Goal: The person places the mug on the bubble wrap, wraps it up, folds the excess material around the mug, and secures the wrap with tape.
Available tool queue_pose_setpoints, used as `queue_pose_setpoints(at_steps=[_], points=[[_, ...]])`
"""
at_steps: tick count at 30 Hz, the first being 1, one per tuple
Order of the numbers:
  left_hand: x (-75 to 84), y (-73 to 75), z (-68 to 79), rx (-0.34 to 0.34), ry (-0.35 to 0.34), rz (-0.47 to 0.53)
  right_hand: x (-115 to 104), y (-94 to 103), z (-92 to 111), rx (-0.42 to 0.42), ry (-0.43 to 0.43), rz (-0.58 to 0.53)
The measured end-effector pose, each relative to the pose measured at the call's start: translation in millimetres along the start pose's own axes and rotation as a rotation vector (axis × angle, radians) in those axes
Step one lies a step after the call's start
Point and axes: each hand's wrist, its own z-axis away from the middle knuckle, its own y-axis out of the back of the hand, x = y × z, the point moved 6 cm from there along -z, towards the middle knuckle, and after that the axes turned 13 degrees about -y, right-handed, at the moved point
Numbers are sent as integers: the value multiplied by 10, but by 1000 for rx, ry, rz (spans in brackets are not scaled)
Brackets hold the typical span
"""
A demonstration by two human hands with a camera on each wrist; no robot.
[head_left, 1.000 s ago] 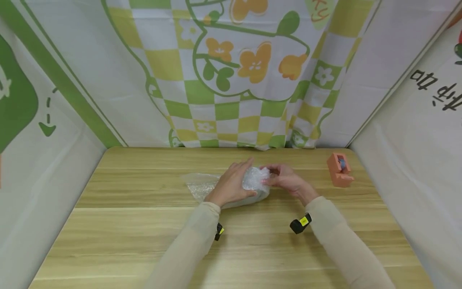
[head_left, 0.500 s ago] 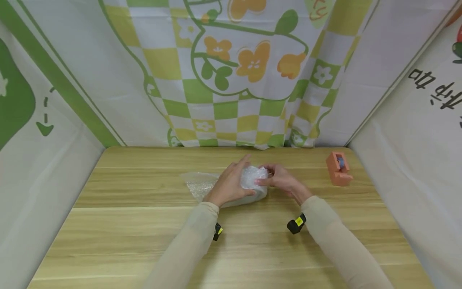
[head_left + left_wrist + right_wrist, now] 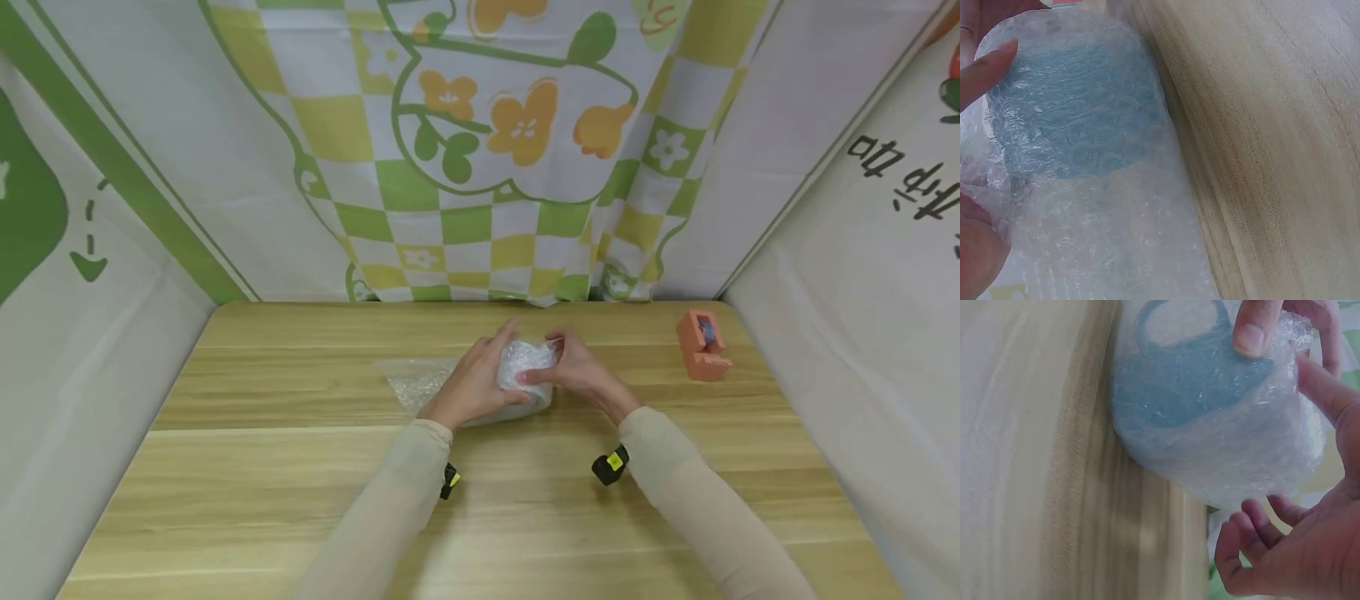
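A blue mug (image 3: 1179, 381) lies inside bubble wrap (image 3: 519, 360); its loop handle shows through the plastic in the right wrist view. My left hand (image 3: 468, 385) grips the bundle from the left, thumb along the near side and fingers over the far side. From the right, my right hand (image 3: 581, 367) lays its thumb on the wrap at the end of the bundle, the other fingers curled beside the folded edge (image 3: 1294, 331). Blue shows through the bubbles of the wrapped mug (image 3: 1079, 112) in the left wrist view. A flat length of wrap (image 3: 412, 387) trails left beneath my left wrist.
A salmon-coloured tape dispenser (image 3: 702, 346) with a blue roll stands at the back right of the wooden table (image 3: 300, 500). Behind the table's far edge hangs a checked, flowered curtain (image 3: 465, 225). White printed cloth walls (image 3: 847, 333) flank both sides.
My right hand has shifted slightly left, its thumb sliding farther across the wrap, which is now pressed down at that end. My left hand keeps its grip on the bundle.
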Motion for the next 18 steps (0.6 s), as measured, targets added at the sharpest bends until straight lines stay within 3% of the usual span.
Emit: queue_pose_setpoints(at_steps=[9, 18], points=[[-23, 0, 20, 7, -6, -2, -178, 57, 88, 160, 90, 300], [-12, -34, 21, 7, 6, -3, -179, 70, 136, 190, 103, 322]])
